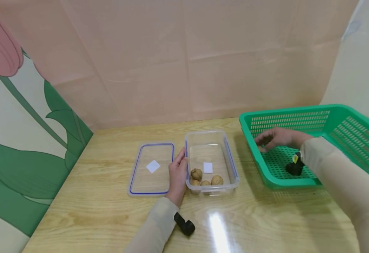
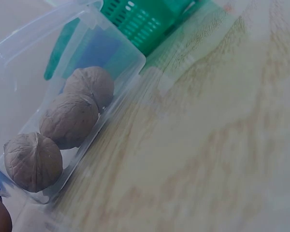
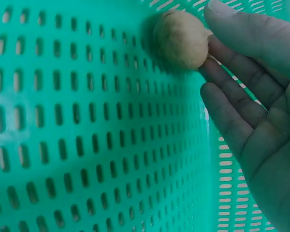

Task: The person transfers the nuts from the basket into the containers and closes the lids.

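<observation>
Several walnuts (image 1: 217,180) lie at the near end of a clear plastic box (image 1: 204,133); three of them (image 2: 70,121) show through its wall in the left wrist view. My left hand (image 1: 178,175) rests along the box's left side, fingers straight against the wall. Inside the green basket (image 1: 285,182), my right hand (image 1: 277,137) reaches down by the left wall. A single walnut (image 3: 181,41) sits at its fingertips in the right wrist view. The fingers touch the nut's edge, with the thumb apart from them and close to its upper side.
A clear lid (image 1: 151,182) with a blue seal and a white label lies flat left of the box. Another white label (image 1: 208,167) shows in the box. The basket stands on the right of the wooden table (image 1: 96,196), its rim higher than the box. Behind hangs a pinkish sheet (image 1: 178,70).
</observation>
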A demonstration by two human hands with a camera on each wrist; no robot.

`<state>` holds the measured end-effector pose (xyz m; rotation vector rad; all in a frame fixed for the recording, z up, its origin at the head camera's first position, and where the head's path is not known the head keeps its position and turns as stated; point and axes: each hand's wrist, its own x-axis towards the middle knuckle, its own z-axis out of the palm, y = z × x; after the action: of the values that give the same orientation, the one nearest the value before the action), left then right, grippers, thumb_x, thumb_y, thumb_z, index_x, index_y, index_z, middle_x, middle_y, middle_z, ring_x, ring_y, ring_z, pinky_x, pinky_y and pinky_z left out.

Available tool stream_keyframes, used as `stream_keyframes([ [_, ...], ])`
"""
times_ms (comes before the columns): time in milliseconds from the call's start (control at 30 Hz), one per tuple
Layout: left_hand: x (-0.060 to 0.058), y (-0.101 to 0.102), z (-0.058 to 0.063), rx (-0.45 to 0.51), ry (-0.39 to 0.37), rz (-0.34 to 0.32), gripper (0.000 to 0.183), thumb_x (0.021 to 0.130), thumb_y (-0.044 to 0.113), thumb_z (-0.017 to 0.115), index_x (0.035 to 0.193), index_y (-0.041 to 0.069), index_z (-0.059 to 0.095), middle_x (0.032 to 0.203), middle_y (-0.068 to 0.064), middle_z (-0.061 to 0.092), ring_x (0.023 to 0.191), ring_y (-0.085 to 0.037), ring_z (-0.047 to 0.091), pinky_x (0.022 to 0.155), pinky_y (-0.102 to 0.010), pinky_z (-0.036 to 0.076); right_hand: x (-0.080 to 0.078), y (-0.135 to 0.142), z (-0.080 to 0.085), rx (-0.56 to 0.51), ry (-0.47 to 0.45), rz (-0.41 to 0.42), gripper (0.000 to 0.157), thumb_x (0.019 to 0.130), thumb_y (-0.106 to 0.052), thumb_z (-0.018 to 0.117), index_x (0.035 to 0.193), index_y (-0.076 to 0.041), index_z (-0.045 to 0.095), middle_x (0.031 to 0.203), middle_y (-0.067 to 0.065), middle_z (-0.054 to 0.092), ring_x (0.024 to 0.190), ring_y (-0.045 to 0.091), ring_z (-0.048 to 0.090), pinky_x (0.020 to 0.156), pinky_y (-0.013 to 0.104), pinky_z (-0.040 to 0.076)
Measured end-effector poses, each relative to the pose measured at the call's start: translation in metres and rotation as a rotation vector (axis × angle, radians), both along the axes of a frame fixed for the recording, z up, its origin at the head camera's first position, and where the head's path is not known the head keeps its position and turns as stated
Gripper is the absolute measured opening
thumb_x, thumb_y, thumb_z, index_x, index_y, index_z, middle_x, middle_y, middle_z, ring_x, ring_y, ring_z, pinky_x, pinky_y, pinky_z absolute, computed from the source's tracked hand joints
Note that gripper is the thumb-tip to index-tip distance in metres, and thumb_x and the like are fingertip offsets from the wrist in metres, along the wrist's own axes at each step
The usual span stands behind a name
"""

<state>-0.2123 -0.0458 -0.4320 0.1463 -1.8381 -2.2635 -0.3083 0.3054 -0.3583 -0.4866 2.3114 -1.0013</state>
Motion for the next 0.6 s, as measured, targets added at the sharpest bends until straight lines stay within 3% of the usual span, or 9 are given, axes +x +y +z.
stream_keyframes([
  [200, 0.001, -0.001, 0.000, -0.016, -0.015, -0.010, 0.041, 0.090, 0.006, 0.048, 0.132, 0.008, 0.050, 0.140, -0.005, 0.045, 0.133, -0.017, 0.035, 0.109, -0.029, 0.031, -0.003, 0.001, -0.007, 0.026, 0.008, -0.003, 0.061, 0.076, -0.015, 0.074, 0.127, 0.008, 0.049, 0.124, 0.023, 0.055, 0.114, 0.037, 0.051, 0.089, 0.042, 0.052],
  [600, 0.001, 0.001, 0.001, -0.035, -0.010, 0.013, 0.043, 0.089, 0.006, 0.049, 0.132, 0.004, 0.049, 0.140, -0.007, 0.046, 0.132, -0.017, 0.037, 0.109, -0.029, 0.031, -0.004, -0.010, -0.013, 0.077, 0.047, 0.046, 0.043, 0.076, -0.013, 0.073, 0.114, 0.001, 0.060, 0.107, 0.009, 0.064, 0.097, 0.019, 0.059, 0.082, 0.037, 0.054],
])
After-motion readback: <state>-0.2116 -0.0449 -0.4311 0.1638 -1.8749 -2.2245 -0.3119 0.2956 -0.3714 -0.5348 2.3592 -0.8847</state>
